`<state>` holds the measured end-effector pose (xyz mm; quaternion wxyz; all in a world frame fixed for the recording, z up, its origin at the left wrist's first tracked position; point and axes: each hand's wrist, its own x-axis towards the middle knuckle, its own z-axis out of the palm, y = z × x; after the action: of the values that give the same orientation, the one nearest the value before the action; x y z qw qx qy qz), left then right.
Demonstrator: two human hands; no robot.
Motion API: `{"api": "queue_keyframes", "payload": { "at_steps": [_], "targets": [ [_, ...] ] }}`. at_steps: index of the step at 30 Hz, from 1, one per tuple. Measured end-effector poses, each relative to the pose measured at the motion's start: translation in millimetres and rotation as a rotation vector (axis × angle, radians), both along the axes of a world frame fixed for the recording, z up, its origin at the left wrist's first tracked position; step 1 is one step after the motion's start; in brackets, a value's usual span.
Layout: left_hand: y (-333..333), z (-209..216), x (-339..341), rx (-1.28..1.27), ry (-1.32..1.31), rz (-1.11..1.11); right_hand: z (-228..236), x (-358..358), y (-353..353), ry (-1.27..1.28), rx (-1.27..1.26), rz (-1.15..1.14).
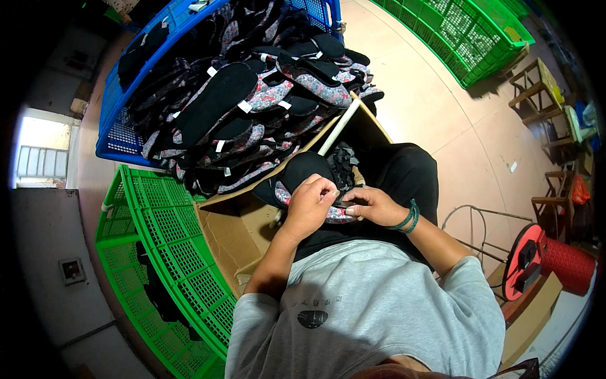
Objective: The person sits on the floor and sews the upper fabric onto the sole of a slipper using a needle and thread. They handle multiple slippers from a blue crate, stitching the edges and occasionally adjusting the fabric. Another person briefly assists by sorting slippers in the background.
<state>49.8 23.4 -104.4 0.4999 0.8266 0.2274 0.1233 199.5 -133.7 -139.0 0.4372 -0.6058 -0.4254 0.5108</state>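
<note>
A slipper (283,192) with a black sole and a grey-and-red floral upper rests over my lap. My right hand (374,207) is closed on its near end, thumb pressed against the floral edge and fingers at the dark opening. Close beside it, my left hand (310,203) is closed in a pinch over the slipper. Whatever lies between those fingertips is too small and hidden to make out. Just beyond my hands, dark scraps of material (343,161) lie in the cardboard box (230,237). A white rod (339,128) slants up at the box's far edge.
A blue crate (113,120) ahead is heaped with similar slippers (218,95), some spilling over its near side. Green crates (173,227) stand at my left, with another green crate (467,47) at the far right. Wooden stools (536,91) and a red cylindrical stool (565,265) are on the right.
</note>
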Motion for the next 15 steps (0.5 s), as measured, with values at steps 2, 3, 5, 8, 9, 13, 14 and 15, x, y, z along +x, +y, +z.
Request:
{"api": "queue_keyframes", "payload": {
  "at_steps": [2, 3, 5, 8, 9, 13, 14, 15],
  "targets": [
    [0, -1, 0, 0.005, 0.001, 0.002, -5, -1, 1, -0.069, 0.030, -0.005],
    [0, -1, 1, 0.010, 0.005, 0.003, -6, -1, 1, -0.065, 0.033, -0.010],
    [0, -2, 1, 0.016, 0.008, 0.007, -7, -1, 2, -0.056, 0.037, -0.017],
    [0, -3, 1, 0.017, 0.021, 0.025, -7, -1, 2, 0.023, -0.031, -0.053],
    [-1, -2, 3, 0.016, 0.032, 0.043, -9, -2, 1, 0.085, -0.016, -0.080],
    [-1, -3, 7, 0.038, 0.068, 0.209, -16, -9, -5, 0.274, 0.028, -0.173],
    [1, -4, 7, 0.064, 0.107, 0.237, -13, -12, -6, 0.307, 0.036, -0.190],
    [0, -6, 9, 0.101, 0.070, 0.249, -9, -15, -8, 0.080, 0.112, -0.146]
  ]
}}
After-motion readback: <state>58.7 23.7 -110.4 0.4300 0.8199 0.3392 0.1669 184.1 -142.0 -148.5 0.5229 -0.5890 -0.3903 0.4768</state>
